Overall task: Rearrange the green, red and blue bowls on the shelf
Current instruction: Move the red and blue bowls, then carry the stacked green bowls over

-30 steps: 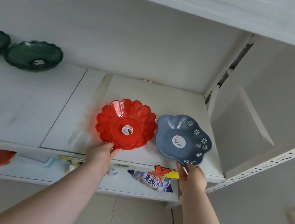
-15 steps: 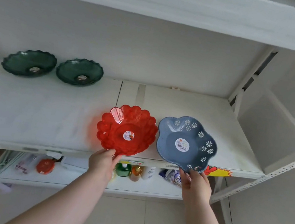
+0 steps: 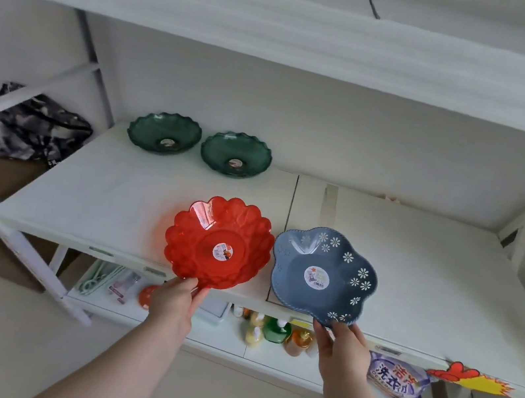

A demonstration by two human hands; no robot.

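Left hand (image 3: 175,302) pinches the near rim of the one red bowl (image 3: 219,243); right hand (image 3: 338,342) grips the near rim of the one blue bowl (image 3: 323,276), both at the shelf's (image 3: 433,272) near edge. Two green bowls (image 3: 199,146) sit side by side, far left.

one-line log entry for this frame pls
left hand: grips red bowl | right hand: grips blue bowl | green bowls: rear, untouched
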